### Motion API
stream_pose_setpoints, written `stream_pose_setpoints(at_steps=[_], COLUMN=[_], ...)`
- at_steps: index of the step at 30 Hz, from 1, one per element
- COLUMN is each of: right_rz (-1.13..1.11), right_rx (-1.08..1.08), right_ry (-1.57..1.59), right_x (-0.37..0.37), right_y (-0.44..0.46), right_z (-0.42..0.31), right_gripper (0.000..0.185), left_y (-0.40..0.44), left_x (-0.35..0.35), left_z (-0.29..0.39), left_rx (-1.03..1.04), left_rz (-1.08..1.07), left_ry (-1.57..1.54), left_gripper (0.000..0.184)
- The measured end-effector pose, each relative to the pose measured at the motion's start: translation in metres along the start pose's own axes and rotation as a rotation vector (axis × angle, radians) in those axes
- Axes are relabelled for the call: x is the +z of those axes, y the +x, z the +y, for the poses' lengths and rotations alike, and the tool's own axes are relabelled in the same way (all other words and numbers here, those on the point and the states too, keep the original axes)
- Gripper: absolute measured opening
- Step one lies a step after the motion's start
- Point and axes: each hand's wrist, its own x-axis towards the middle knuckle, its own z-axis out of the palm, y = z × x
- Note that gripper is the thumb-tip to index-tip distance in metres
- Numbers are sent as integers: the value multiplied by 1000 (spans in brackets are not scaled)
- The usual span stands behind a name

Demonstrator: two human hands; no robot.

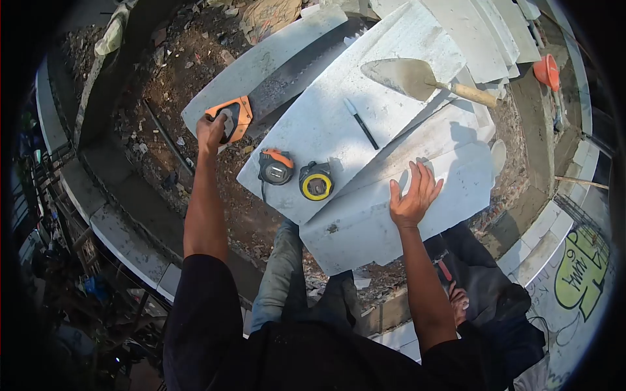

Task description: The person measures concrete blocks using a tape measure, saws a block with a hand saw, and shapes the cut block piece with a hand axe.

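My left hand (210,135) is closed round the orange-and-black handle of a hand saw (242,116), whose grey blade reaches up and right beside a pale slab. My right hand (415,197) lies with fingers spread on a light grey slab (352,244) near my legs. Between my hands, a larger whitish slab (313,124) carries an orange-and-black tape measure (276,167), a yellow-and-black tape measure (316,181) and a marker pen (361,124). A trowel (404,77) with a wooden handle rests farther up that slab.
Stacked pale slabs (479,32) stand at the upper right, near an orange scoop-like tool (548,72). Rubble-strewn soil (176,85) lies inside a curved low wall (124,241). At lower right, another person's hand (459,303) and dark clothing show close to my right arm.
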Motion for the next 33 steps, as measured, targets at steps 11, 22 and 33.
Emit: stream_pose_setpoints(at_steps=[11, 22, 33], right_rz=[51, 304, 299], right_rx=[-10, -448, -96], right_ry=[96, 1259, 1073], right_x=[-12, -301, -354], right_y=[-6, -200, -310], right_z=[3, -78, 21], right_gripper=[73, 69, 66], left_y=[-308, -628, -760], left_x=[-112, -15, 40], left_z=[169, 139, 109], left_rx=[347, 562, 913], left_rz=[377, 110, -272], left_ry=[-579, -515, -453], left_gripper=[22, 22, 28])
